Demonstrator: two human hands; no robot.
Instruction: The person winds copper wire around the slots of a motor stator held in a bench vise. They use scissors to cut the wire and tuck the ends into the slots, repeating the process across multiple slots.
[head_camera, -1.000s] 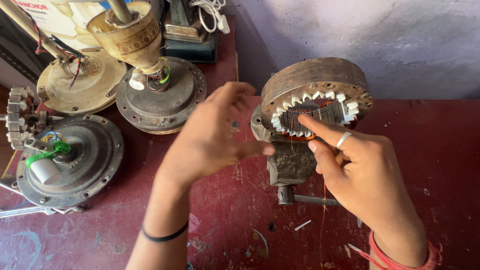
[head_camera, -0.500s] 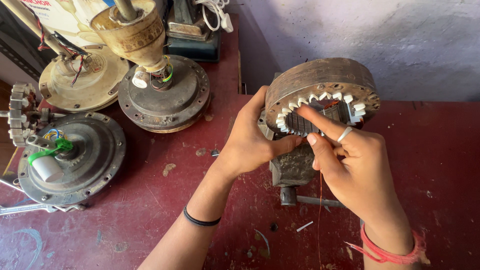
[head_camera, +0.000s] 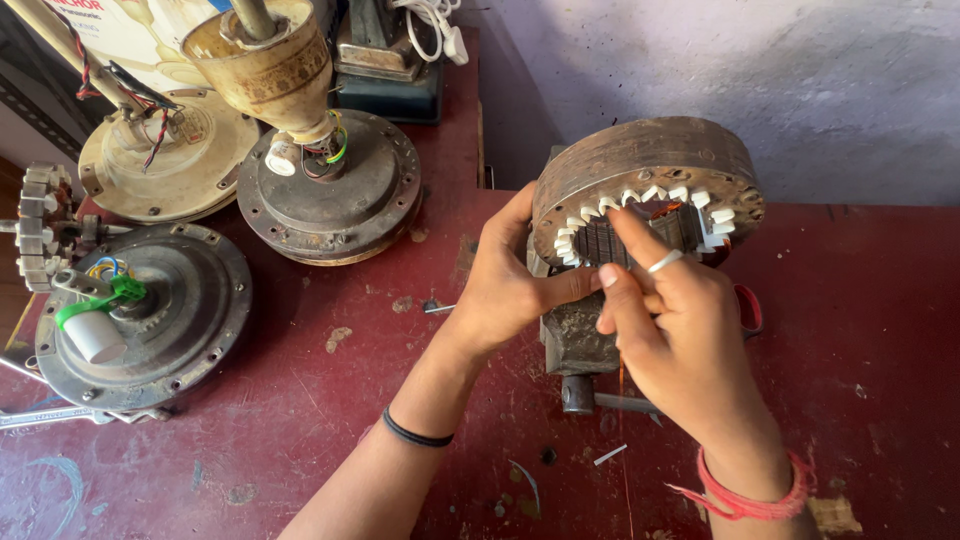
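The round rusty-brown metal motor core (head_camera: 640, 165) carries a ring of white plastic slot pieces (head_camera: 590, 212) around dark grey steel teeth, with a glimpse of copper-orange winding (head_camera: 665, 209). The scuffed dark red painted surface (head_camera: 870, 330) shows paler chipped patches. The right hand (head_camera: 675, 330) wears a silver ring (head_camera: 665, 261) and red thread wristband (head_camera: 750, 495); the left hand (head_camera: 510, 285) wears a thin black wrist band (head_camera: 415, 435).

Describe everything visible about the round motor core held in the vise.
The round motor core is a rusty brown metal drum standing on edge, gripped in a grimy vise on the red table. White slot insulators ring its opening, with copper wire showing inside. The left hand steadies its rim; the right hand reaches into the slots.
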